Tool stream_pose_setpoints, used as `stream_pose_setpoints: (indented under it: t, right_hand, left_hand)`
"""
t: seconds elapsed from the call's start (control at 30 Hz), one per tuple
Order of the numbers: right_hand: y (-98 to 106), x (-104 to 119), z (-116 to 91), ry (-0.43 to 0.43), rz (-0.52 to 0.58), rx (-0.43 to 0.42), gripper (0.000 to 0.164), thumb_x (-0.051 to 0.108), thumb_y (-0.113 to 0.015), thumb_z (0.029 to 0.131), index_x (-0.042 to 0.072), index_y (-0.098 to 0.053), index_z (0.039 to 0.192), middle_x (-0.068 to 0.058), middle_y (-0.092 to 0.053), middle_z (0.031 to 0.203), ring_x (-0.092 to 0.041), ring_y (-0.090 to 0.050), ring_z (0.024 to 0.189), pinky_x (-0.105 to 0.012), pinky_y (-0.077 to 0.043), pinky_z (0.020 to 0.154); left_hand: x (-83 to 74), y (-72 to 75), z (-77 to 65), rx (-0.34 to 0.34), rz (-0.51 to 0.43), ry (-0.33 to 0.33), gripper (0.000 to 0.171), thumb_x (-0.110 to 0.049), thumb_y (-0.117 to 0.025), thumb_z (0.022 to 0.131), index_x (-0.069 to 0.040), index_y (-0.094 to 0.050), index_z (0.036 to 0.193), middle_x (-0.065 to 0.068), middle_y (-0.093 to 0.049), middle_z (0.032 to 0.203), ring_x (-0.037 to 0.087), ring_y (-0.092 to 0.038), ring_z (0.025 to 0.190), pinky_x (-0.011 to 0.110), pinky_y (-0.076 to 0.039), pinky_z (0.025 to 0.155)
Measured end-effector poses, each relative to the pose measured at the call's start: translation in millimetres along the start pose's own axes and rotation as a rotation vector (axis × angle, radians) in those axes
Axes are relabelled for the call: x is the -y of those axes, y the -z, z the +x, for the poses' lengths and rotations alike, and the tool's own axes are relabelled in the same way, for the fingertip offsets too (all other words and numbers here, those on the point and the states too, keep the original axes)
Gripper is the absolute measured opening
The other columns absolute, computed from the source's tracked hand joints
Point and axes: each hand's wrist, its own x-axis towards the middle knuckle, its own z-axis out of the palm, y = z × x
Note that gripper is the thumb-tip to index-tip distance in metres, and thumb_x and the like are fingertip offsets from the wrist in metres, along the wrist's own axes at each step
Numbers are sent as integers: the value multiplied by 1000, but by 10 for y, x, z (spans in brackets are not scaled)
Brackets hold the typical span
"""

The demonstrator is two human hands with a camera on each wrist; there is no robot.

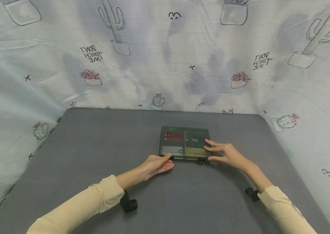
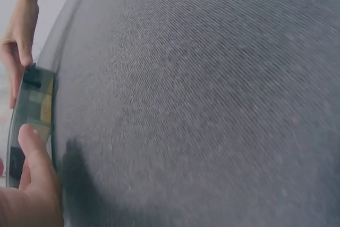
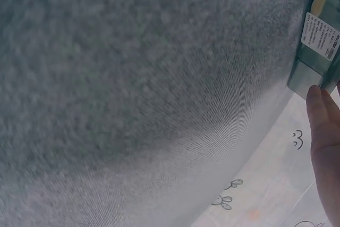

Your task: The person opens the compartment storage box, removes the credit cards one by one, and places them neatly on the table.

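Note:
A flat, see-through dark plastic case (image 1: 195, 132) lies near the far middle of the table, cards showing through its lid. A red card (image 1: 173, 137) fills its upper left part, and a dark card marked "Vip" (image 1: 194, 140) sits to the right. My left hand (image 1: 155, 166) holds the front left corner, thumb at the front edge with fingers below it. At the right end, my right hand (image 1: 227, 154) holds the case between its thumb at the front corner and fingers along the side. A white printed label (image 3: 321, 36) shows on the case in the right wrist view.
The case rests on a grey cloth-covered table (image 1: 165, 198). Behind and beside it hangs a pale curtain (image 1: 165, 48) printed with cacti. Black wrist-worn devices show below the left sleeve (image 1: 89, 203) and the right sleeve (image 1: 282, 208).

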Motion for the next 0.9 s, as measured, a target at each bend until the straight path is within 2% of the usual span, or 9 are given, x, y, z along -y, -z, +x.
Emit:
stream_pose_setpoints:
  t: [0.2,0.33,0.57,0.77,0.9]
  right_hand:
    - [6,21,12,-19,27,23,50,17,-78,79,4,-64,125,-18,-43,143,-39,-45,126,-49,-49,87]
    - [14,16,-1,-38,29,20,50,16,-79,78,4,-64,124,-17,-43,143,-39,-45,126,-49,-48,89]
    - [23,45,3,-88,37,34,49,20,-77,80,7,-64,125,-15,-41,145,-37,-45,127,-49,-48,89]
    - [30,47,11,-104,82,40,48,16,-76,81,4,-63,125,-18,-40,145,-37,-44,127,-49,-48,89]
    - [31,30,21,-111,111,50,48,16,-75,81,4,-63,126,-18,-39,146,-37,-43,128,-49,-48,90]
  left_hand:
    - [43,-36,59,-26,-87,54,48,-26,-55,99,18,-56,117,17,-70,98,14,-69,85,22,-53,79]
    - [55,-25,91,-32,-125,84,47,-25,-58,97,17,-55,120,17,-69,100,15,-69,88,22,-52,81]
    - [33,-22,124,-14,-149,69,40,-13,-56,98,18,-52,122,17,-70,99,11,-69,83,17,-52,77]
    - [2,-65,126,7,-170,59,36,-7,-51,99,19,-50,125,27,-62,113,13,-70,87,15,-50,79]
    - [-16,-88,136,-7,-184,51,35,-5,-50,100,19,-48,125,29,-58,118,12,-70,87,14,-49,80]
